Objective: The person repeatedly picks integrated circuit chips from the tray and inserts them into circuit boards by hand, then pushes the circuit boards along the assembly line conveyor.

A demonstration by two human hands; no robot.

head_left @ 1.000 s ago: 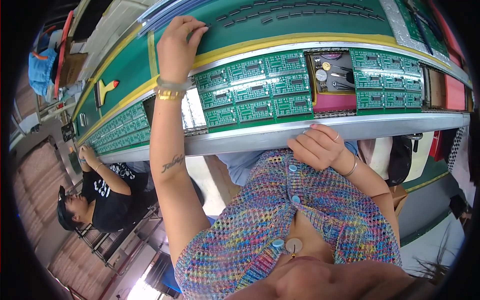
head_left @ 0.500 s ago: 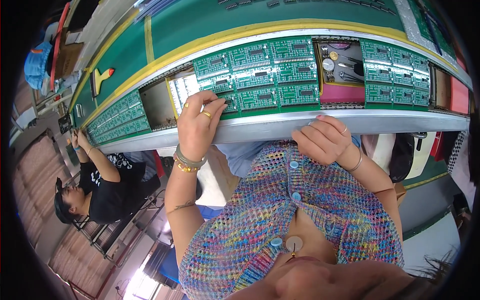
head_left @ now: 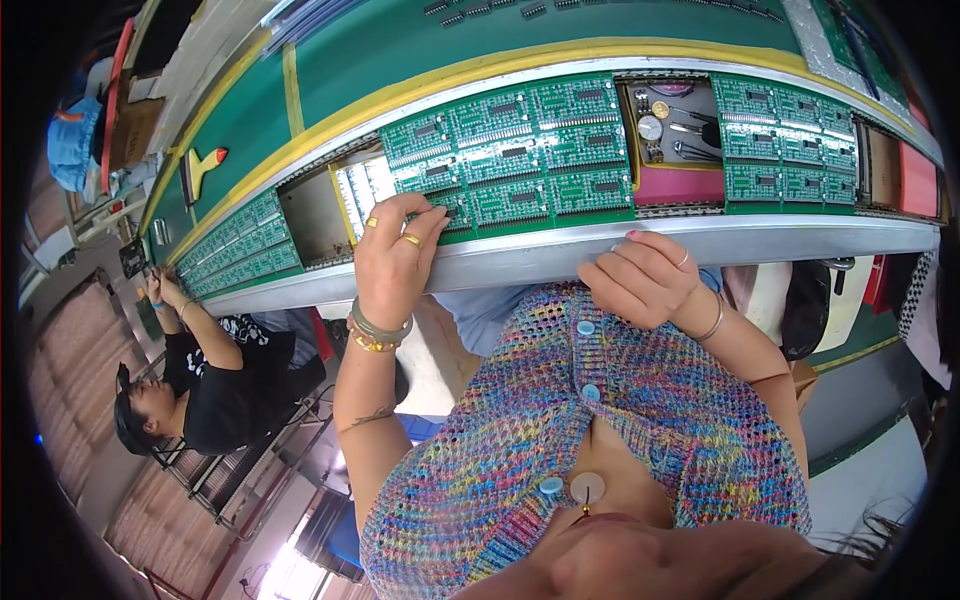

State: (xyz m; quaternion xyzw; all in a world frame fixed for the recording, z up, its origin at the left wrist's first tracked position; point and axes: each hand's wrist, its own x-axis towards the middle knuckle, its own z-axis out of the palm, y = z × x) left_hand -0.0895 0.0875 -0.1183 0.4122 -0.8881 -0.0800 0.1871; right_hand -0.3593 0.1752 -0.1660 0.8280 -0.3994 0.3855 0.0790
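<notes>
A green circuit board panel (head_left: 515, 150), made up of several small boards with black chips, lies in the metal-railed line in front of me. My left hand (head_left: 393, 245) reaches over the near rail to the panel's lower left board. Its thumb and fingertips are pinched together at a black IC chip (head_left: 452, 212), covering that chip's left end. My right hand (head_left: 643, 280) is curled closed against the near metal rail (head_left: 530, 255), below the panel's right end. Its palm is turned away, so anything inside it is hidden.
More board panels lie on the line, at the right (head_left: 785, 140) and far left (head_left: 240, 240). An opening shows a watch (head_left: 650, 128) and tools. Loose black chips (head_left: 535, 12) lie on the green bench, with a yellow-handled brush (head_left: 205, 170) to the left. A co-worker (head_left: 225, 380) works at the left.
The panels have shifted slightly left in view. My left hand stays pinched at the same chip. My right hand has barely moved.
</notes>
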